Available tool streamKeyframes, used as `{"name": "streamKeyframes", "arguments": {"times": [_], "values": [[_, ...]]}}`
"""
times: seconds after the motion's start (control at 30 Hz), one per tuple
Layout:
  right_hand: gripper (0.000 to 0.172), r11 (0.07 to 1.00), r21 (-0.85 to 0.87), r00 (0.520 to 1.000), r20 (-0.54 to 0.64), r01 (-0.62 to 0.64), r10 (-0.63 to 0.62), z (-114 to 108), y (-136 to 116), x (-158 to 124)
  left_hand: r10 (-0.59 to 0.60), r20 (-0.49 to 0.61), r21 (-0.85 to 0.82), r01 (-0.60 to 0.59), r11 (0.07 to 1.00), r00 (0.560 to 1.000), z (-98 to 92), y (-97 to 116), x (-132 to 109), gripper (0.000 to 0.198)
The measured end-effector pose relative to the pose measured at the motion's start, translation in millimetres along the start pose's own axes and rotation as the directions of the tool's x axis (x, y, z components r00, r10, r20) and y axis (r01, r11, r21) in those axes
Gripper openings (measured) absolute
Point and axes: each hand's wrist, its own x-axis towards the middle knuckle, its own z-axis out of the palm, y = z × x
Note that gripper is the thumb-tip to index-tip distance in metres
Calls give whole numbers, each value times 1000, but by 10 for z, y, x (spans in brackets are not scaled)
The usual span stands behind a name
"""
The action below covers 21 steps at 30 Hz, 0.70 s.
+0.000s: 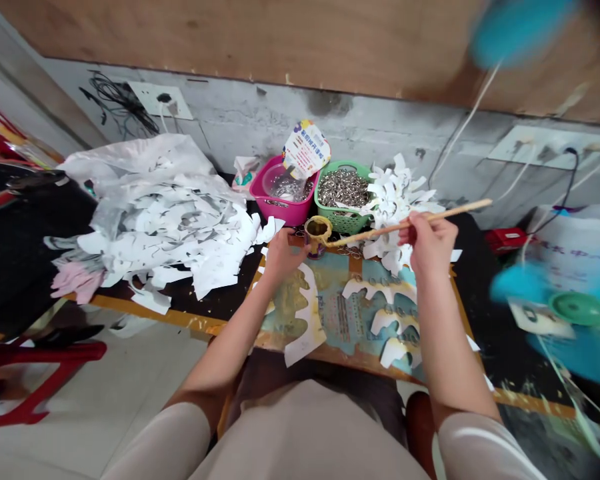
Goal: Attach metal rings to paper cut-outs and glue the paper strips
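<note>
My right hand [430, 243] grips a long thin wooden stick [370, 233]. The stick's left end lies at the rim of a small glue-crusted jar [319, 229]. My left hand [286, 253] is closed at the jar's left side, its fingertips against it. Below my hands, a stained blue board [337, 327] carries white scalloped cut-out pieces [307, 323] with yellowish smears. More such pieces [394, 319] lie on its right side, with metal rings along the upper edges of some.
Behind the jar stand a pink basket [284, 212] and a green basket [344, 220] of metal rings. A big heap of white scraps [170, 220] lies left, a smaller pile [400, 183] right. A blurred blue fan [580, 310] stands at far right, a red stool [35, 380] lower left.
</note>
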Motion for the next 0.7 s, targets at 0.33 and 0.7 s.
{"name": "streamKeyframes", "arguments": {"times": [0.33,0.7], "values": [[16,945,130,950,133,-300,283,-643,91,-577,131,443,-212,-38,977,887,-28,-155,-281,25],[14,965,-50,948,182,-257,262,-590,402,-912,181,370,56,-216,975,911,108,-181,-431,34]]}}
